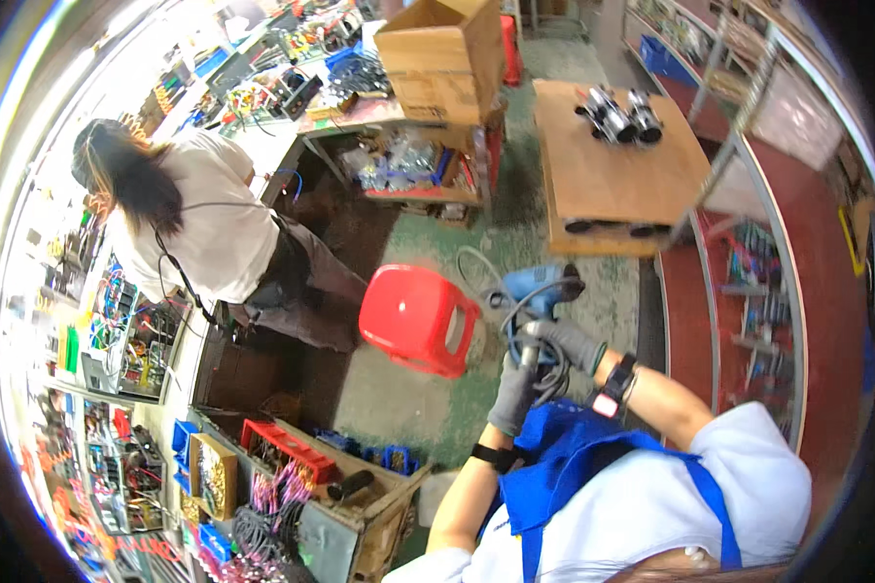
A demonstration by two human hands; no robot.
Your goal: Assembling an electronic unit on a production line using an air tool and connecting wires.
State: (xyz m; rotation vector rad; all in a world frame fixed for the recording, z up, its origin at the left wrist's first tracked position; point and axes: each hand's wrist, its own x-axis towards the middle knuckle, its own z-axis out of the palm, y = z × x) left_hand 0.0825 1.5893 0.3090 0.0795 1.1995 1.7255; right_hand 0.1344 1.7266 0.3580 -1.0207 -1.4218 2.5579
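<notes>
In front of me is a blue corded power tool (533,286) with a black end; its kind is hard to tell. A silver cylindrical part (529,348) lies just below it, and I cannot tell whether it belongs to the tool. My left hand (515,393), in a grey glove, is closed around this silver part. My right hand (574,344), gloved in grey too, is closed beside the tool and its cord. Loops of dark grey cord (554,377) hang around both hands and partly hide the fingers.
A red plastic stool (405,313) stands left of the tool. Farther left, a person in a white shirt (204,209) faces a cluttered workbench. Ahead, a cardboard-topped stand (617,185) carries black-and-silver parts (617,117). Metal shelving (778,243) lines the right; bins (287,449) sit lower left.
</notes>
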